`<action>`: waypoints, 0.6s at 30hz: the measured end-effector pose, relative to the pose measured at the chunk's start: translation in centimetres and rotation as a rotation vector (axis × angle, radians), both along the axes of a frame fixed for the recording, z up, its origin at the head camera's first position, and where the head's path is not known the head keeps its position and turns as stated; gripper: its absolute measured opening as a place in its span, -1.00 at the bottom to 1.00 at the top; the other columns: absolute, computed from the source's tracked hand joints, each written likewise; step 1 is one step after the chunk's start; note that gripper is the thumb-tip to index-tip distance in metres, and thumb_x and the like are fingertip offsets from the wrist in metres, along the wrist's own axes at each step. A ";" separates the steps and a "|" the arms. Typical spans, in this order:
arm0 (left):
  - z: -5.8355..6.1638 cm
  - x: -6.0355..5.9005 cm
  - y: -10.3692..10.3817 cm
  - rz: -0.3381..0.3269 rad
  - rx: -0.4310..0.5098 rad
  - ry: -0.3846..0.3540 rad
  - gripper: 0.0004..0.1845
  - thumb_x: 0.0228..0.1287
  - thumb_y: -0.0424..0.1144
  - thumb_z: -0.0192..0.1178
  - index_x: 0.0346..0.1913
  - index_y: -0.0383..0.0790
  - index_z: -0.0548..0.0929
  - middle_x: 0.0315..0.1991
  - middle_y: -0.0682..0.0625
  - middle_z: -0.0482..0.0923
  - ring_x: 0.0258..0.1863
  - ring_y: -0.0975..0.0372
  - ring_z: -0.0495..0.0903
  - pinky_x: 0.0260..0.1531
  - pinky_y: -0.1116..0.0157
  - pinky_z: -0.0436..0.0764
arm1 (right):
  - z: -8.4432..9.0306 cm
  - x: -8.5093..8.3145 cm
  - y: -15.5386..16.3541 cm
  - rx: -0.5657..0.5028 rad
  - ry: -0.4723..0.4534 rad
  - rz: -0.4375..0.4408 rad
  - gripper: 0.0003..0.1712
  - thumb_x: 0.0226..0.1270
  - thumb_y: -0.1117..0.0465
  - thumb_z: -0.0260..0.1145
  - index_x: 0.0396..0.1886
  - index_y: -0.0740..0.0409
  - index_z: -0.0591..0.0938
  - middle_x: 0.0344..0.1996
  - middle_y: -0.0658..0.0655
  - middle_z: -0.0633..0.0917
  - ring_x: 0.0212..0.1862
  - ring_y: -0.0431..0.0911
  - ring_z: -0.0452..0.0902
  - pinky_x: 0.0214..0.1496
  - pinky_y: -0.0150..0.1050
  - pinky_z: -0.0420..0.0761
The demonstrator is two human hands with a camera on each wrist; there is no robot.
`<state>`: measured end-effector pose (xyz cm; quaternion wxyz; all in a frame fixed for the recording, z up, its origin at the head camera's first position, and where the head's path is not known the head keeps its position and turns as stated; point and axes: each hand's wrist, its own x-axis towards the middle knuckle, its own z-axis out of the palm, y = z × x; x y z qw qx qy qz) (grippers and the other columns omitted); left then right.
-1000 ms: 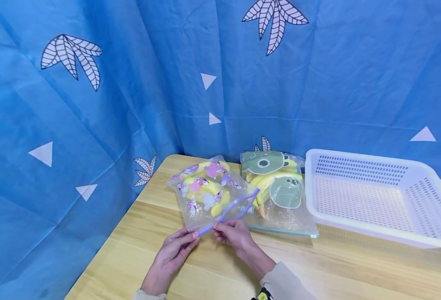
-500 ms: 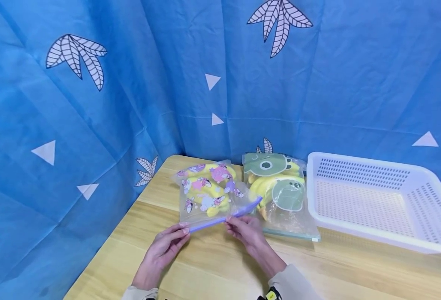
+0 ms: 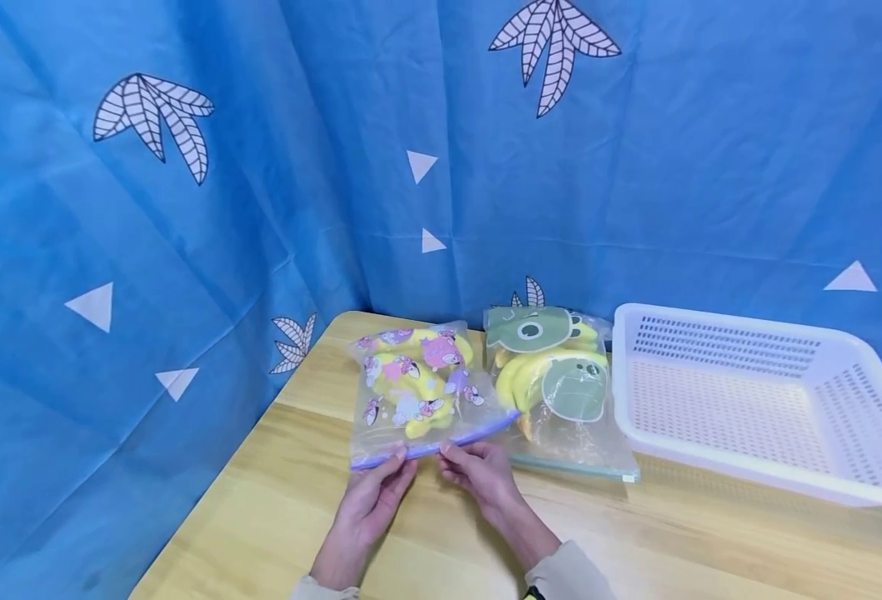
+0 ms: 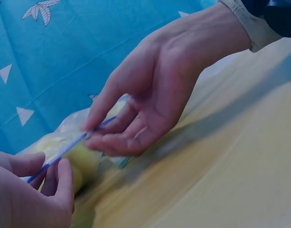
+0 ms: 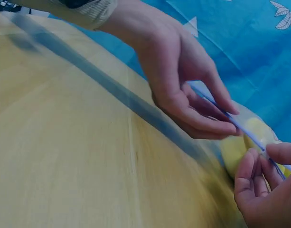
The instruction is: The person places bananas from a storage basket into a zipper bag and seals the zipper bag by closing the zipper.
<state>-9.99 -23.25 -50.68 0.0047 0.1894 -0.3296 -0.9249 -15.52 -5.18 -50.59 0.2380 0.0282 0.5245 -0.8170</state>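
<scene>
A clear zip bag (image 3: pixel 418 379) with pink cartoon prints holds yellow bananas and lies on the wooden table (image 3: pixel 276 517). Both hands pinch its purple zip strip (image 3: pixel 426 446) at the near edge. My left hand (image 3: pixel 392 467) grips the strip left of centre, and my right hand (image 3: pixel 456 458) pinches it just to the right, so the fingertips are close together. In the left wrist view the right hand (image 4: pixel 150 99) and left hand (image 4: pixel 36 190) hold the strip (image 4: pixel 64 149). The right wrist view shows the left hand (image 5: pixel 183 85), the right hand (image 5: pixel 264 190) and the strip (image 5: pixel 240 126).
A second clear bag (image 3: pixel 561 392) with green cartoon prints and bananas lies just right of the first. A white perforated basket (image 3: pixel 749 454) stands at the table's right. Blue patterned cloth (image 3: pixel 186 208) hangs behind and to the left.
The zip strip, which sloped up to the right, now lies flatter along the bag's near edge. My left hand has slid right along it, closer to my right hand.
</scene>
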 end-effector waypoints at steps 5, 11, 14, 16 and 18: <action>0.0 -0.8 1.4 0.026 -0.044 0.001 -0.35 0.44 -0.60 0.05 0.50 -0.43 0.10 -0.01 -0.17 0.68 0.01 0.09 0.72 0.27 0.14 0.50 | -0.1 0.2 -0.1 0.001 0.009 -0.009 -0.69 0.37 0.32 0.41 -0.09 0.55 0.62 -0.36 0.18 0.78 -0.36 -0.17 0.69 -0.20 -0.34 0.71; 0.1 -1.7 1.8 0.061 -0.046 -0.003 -0.28 0.46 -0.60 0.02 0.58 -0.40 0.01 -0.03 -0.16 0.71 0.02 0.08 0.73 0.23 0.16 0.54 | -0.2 0.5 -0.7 0.012 0.014 -0.013 -0.68 0.36 0.30 0.42 -0.08 0.52 0.65 -0.36 0.16 0.78 -0.35 -0.16 0.67 -0.20 -0.33 0.70; 0.2 -2.0 1.6 0.071 -0.049 0.005 -0.24 0.44 -0.64 0.00 0.60 -0.37 -0.04 -0.04 -0.15 0.70 0.02 0.06 0.73 0.22 0.16 0.54 | -0.3 0.6 -1.1 0.018 0.000 -0.046 -0.69 0.35 0.31 0.43 -0.09 0.52 0.65 -0.38 0.16 0.77 -0.38 -0.17 0.66 -0.24 -0.34 0.69; 0.2 -2.1 1.4 0.067 -0.048 0.018 -0.21 0.43 -0.66 0.00 0.61 -0.37 -0.07 -0.03 -0.15 0.70 0.01 0.06 0.73 0.22 0.15 0.54 | -0.3 0.5 -1.3 0.015 -0.010 -0.076 -0.68 0.34 0.31 0.43 -0.10 0.53 0.65 -0.40 0.16 0.76 -0.40 -0.18 0.65 -0.27 -0.36 0.68; 0.3 -2.1 0.9 0.073 -0.042 0.024 -0.19 0.41 -0.67 0.00 0.61 -0.39 -0.10 -0.05 -0.15 0.69 -0.01 0.06 0.74 0.22 0.15 0.55 | -0.3 0.4 -1.5 0.004 -0.021 -0.106 -0.68 0.33 0.32 0.43 -0.10 0.55 0.65 -0.40 0.17 0.76 -0.41 -0.19 0.64 -0.29 -0.38 0.67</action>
